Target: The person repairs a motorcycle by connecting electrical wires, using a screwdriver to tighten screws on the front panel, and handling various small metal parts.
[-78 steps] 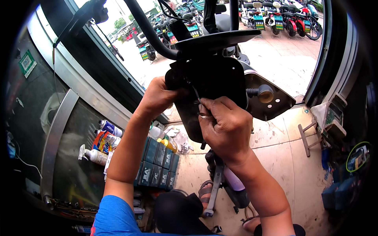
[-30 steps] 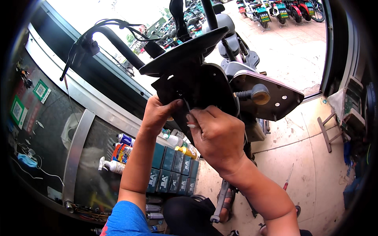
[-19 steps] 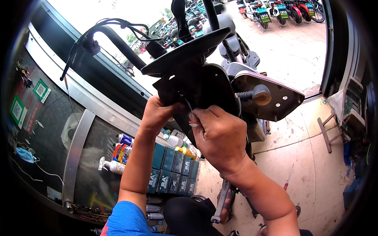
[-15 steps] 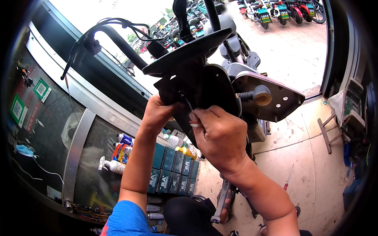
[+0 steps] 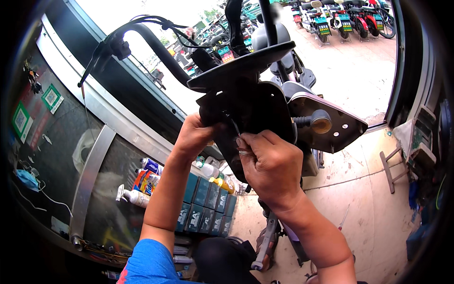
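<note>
A black scooter front assembly (image 5: 255, 102) fills the middle, with a bent handlebar (image 5: 161, 57) and cables above it. My left hand (image 5: 194, 135) grips the left side of the dark panel, its fingertips hidden behind it. My right hand (image 5: 269, 170) pinches a thin pale strip or rod (image 5: 236, 128) that runs up to a dark spot on the panel; what it is exactly, I cannot make out. A side plate (image 5: 336, 132) with round holes and a knob-ended rubber-booted part (image 5: 319, 120) sticks out to the right.
Glass door panels (image 5: 56, 165) line the left. Stacked dark boxes (image 5: 203, 213), bottles (image 5: 137, 199) and a spray can (image 5: 151, 165) sit low beside them. A screwdriver (image 5: 344, 217) lies on the tiled floor, near a wooden stand (image 5: 392, 175). Several parked scooters (image 5: 345, 21) are outside.
Since half a second ago the assembly and both hands sit slightly further right in the picture, their grips unchanged. Compared with the oldest frame, more of the left handlebar and cables shows.
</note>
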Demonstrator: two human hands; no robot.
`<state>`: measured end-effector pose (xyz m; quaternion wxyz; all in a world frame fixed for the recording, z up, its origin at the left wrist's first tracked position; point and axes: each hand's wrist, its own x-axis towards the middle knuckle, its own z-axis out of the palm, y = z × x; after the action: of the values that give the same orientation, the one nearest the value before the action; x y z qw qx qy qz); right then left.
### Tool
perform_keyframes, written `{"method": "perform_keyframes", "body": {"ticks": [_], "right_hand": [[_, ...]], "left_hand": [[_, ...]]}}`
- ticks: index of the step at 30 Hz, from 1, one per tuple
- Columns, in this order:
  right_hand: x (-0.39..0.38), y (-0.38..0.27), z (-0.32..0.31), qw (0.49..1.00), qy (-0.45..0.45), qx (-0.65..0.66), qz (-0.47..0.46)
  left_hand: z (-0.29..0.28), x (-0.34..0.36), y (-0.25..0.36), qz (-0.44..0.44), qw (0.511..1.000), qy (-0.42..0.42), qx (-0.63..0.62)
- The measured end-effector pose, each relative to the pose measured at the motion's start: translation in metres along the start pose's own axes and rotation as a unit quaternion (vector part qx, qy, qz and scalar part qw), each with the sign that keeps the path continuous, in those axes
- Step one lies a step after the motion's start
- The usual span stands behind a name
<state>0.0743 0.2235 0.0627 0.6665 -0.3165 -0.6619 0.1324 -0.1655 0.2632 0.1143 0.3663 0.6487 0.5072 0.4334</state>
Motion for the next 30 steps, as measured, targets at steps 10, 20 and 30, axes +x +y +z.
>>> {"method": "perform_keyframes", "body": {"ticks": [10,20,30], "right_hand": [[0.001,-0.004,0.002,1.000,-0.001,0.009,0.007],[0.001,-0.006,-0.001,1.000,-0.011,-0.022,-0.010],[0.025,-0.038,-0.022,0.973,-0.151,-0.173,-0.020]], "left_hand": [[-0.002,0.002,-0.003,-0.003,1.000,0.018,0.018],[0.000,0.002,0.000,-0.010,1.000,0.003,0.007],[-0.009,0.002,0.001,-0.064,0.998,-0.016,-0.021]]}}
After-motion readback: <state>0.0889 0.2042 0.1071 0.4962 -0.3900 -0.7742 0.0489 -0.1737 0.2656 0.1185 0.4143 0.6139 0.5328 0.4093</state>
